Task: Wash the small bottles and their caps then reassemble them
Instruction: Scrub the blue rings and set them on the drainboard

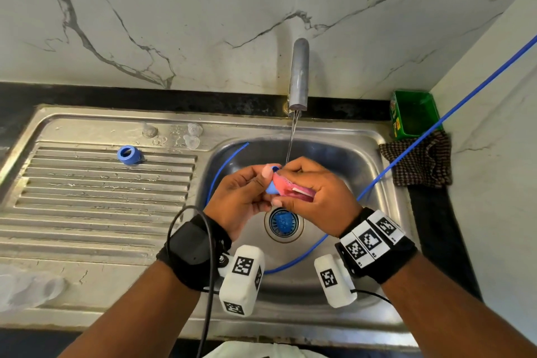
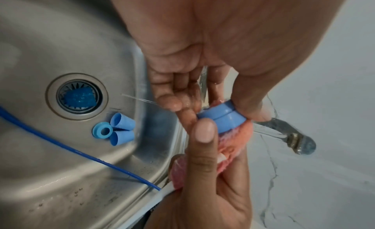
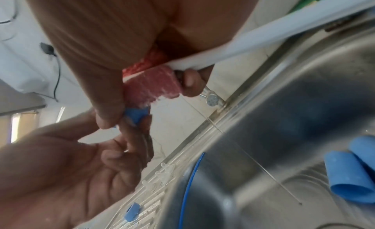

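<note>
Over the sink basin [image 1: 363, 160], both hands meet under the thin tap stream. My left hand [image 1: 266, 187] pinches a blue cap [image 2: 221, 118] between thumb and fingertips. My right hand [image 1: 290, 186] grips a pink sponge [image 1: 290, 187] and presses it against that cap [image 3: 136, 114]. Three more blue cap parts [image 2: 119, 130] lie in the basin beside the drain [image 2: 77, 96]. One blue ring cap [image 1: 128, 154] sits on the drainboard. Small clear parts [image 1: 191, 135] stand behind it near the back rim. Blurred clear pieces [image 1: 29, 285] lie at the front left.
The tap [image 1: 299, 75] runs above the hands. A blue hose [image 1: 436, 125] comes from the upper right and curls through the basin. A green tub [image 1: 412, 113] and a checked cloth [image 1: 418, 160] sit at the right. The ribbed drainboard [image 1: 87, 197] spreads to the left.
</note>
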